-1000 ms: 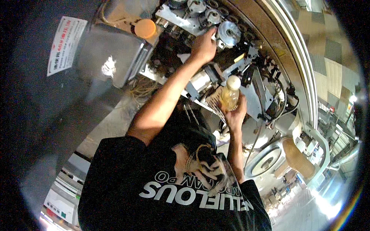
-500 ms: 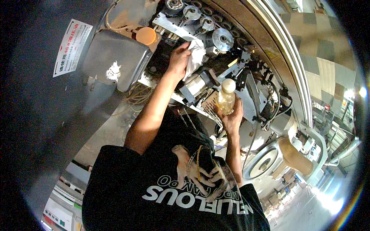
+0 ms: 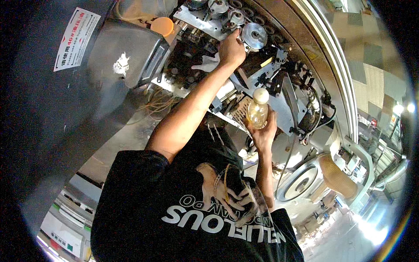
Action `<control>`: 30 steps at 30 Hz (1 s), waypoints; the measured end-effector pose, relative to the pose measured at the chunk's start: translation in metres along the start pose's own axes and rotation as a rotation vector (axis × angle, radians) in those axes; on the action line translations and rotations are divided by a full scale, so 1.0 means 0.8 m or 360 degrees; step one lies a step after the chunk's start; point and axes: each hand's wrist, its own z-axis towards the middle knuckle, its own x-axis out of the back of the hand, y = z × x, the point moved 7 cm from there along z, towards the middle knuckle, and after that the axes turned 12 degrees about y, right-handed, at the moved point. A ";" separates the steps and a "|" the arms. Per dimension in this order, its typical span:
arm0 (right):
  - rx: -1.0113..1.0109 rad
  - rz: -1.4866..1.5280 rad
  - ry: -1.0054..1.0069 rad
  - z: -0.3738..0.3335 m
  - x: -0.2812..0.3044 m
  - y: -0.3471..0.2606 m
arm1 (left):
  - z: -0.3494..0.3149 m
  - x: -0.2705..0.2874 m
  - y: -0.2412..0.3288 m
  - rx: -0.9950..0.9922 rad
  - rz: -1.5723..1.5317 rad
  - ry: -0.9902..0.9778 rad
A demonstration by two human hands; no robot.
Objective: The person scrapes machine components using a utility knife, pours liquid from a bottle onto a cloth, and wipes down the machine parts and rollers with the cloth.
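Observation:
My left hand (image 3: 232,51) is closed on a crumpled white cloth (image 3: 207,64), whose loose end hangs out beside the wrist. Its fingertips reach in between the shiny metal discs, close against the large silver disc (image 3: 254,36); what they touch there is partly hidden by the hand. Lower and to the right, my right hand (image 3: 264,134) grips a clear bottle (image 3: 257,114) with a pale rounded cap and some yellowish liquid. The bottle is held upright over the open machine, near a slotted tan plate (image 3: 240,109).
On the left stands a dark grey tank (image 3: 126,50) with an orange cap (image 3: 162,26). A metal rail (image 3: 334,56) curves along the machine's far right side. Black hoses (image 3: 315,124) loop beside the bottle. Thin tan cables (image 3: 159,102) hang below the tank.
My left hand has moved up and right with the white cloth, from the middle of the machine to the metal discs. My right hand and the bottle have stayed nearly still.

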 end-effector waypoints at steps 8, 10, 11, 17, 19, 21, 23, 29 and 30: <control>-0.0026 0.0168 0.0087 -0.007 0.000 0.012 | -0.009 0.003 0.002 0.0089 -0.0059 -0.0060; -0.0005 0.0243 0.0092 -0.013 -0.009 0.016 | 0.007 0.009 -0.026 0.0182 -0.0275 0.0032; -0.0062 0.0371 0.0140 -0.018 -0.011 0.015 | 0.012 0.012 -0.060 0.0424 -0.0682 -0.0012; -0.0237 0.0589 0.0631 -0.039 0.040 0.100 | -0.058 0.106 -0.031 0.0956 -0.1795 -0.0284; -0.0417 0.0738 0.0713 -0.032 0.055 0.126 | -0.081 0.140 -0.023 0.0917 -0.1786 -0.0170; -0.0388 0.0364 0.0774 -0.015 0.075 0.126 | -0.101 0.172 -0.024 0.0919 -0.1769 -0.0081; -0.0421 0.0592 0.0924 -0.011 0.083 0.161 | -0.121 0.184 -0.004 0.0889 -0.1846 -0.0288; -0.0422 0.0797 0.1026 0.023 0.091 0.185 | -0.211 0.200 0.030 0.0905 -0.1328 -0.0344; -0.0383 0.0796 0.0958 0.023 0.095 0.209 | -0.230 0.186 0.038 0.0881 -0.1204 -0.0522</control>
